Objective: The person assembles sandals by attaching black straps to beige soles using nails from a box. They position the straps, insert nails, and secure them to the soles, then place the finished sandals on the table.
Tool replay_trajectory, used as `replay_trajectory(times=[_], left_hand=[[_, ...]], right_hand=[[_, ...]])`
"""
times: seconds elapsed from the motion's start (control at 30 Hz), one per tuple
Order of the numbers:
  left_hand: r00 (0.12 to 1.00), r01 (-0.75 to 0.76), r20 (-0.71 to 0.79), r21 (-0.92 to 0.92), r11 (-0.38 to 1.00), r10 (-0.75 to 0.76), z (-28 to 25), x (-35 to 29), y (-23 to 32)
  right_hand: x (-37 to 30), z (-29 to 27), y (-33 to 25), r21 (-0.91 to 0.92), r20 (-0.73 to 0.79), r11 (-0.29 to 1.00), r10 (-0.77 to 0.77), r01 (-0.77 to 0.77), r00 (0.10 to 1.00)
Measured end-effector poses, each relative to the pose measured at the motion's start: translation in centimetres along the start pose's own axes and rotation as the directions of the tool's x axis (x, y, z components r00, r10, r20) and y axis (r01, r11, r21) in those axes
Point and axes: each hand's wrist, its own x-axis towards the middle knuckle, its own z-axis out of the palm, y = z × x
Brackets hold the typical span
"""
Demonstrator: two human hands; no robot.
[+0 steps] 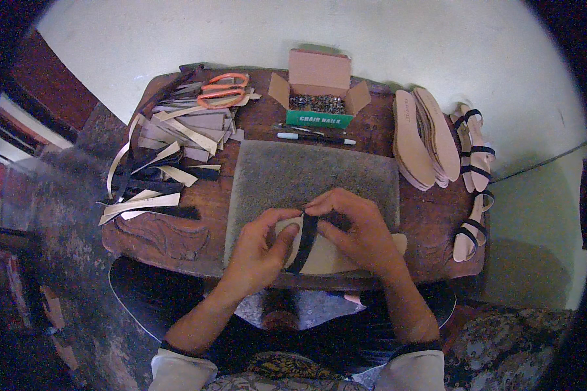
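Note:
A tan sandal sole (332,255) lies crosswise on the grey mat at the table's near side, partly hidden beneath my hands. Across its left part runs a black strap (304,247). At the strap's far end, my right hand (355,228) pinches it between thumb and fingers. My left hand (262,242) is closed at the sole's left end, its index fingertip meeting the same strap end and its thumb resting near the strap. Whether anything small sits between the fingertips is hidden.
Beyond the grey mat (306,166) lie a pen (316,139) and an open green box (318,119) of nails. Orange-handled scissors (222,91) rest on strips (186,133) at left, above black straps (153,173). Stacked soles (414,140) and strapped sandals (479,163) line the right.

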Motion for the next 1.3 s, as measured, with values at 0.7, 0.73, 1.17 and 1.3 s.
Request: replay_trajectory(times=[0.7,0.73,1.17,1.3], left_hand=[[0.993,-0.099,-0.07,-0.032,0.995,0.096,-1.7,0.4,-0.7],[0.997,-0.053,-0.052,-0.049,0.997,0.05,-1.7,0.4,-0.7],[0.991,0.066,-0.107,-0.121,0.99,-0.079,-2.2,0.2,1.4],[0.992,-0.02,-0.123,-0.186,0.982,-0.003,-2.3,1.1,2.6]], right_hand=[[1.4,-3.1,2.8,-0.459,-0.184,0.877,0.062,-0.142,0.981],[1.7,-2.9,3.5,-0.473,-0.167,0.867,0.086,-0.157,0.982],[1.9,-2.8,0.0,-0.252,-0.015,0.968,-0.024,0.019,1.0],[1.2,-2.4,-2.2,-0.148,-0.021,0.987,-0.064,0.06,0.998]])
